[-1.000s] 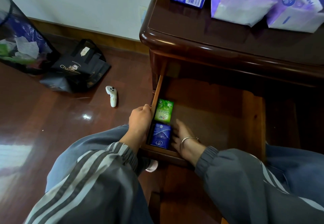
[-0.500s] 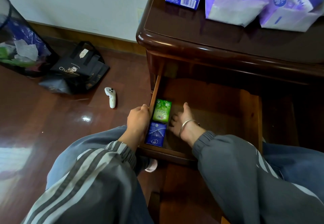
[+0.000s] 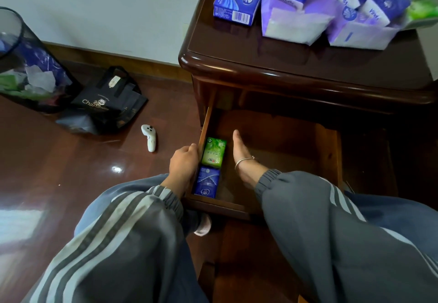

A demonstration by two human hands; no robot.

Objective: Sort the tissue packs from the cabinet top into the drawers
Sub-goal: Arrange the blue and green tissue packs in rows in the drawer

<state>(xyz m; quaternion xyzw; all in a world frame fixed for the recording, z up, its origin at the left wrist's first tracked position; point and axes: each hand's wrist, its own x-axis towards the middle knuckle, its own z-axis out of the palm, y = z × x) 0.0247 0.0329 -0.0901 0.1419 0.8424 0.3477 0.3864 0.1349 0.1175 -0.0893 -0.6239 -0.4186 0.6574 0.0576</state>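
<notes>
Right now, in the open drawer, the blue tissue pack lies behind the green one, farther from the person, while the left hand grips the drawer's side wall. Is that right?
Not quite. The head view shows the blue tissue pack in front of the green tissue pack, nearer the person, not behind it. The left hand does grip the side wall of the drawer.
</notes>
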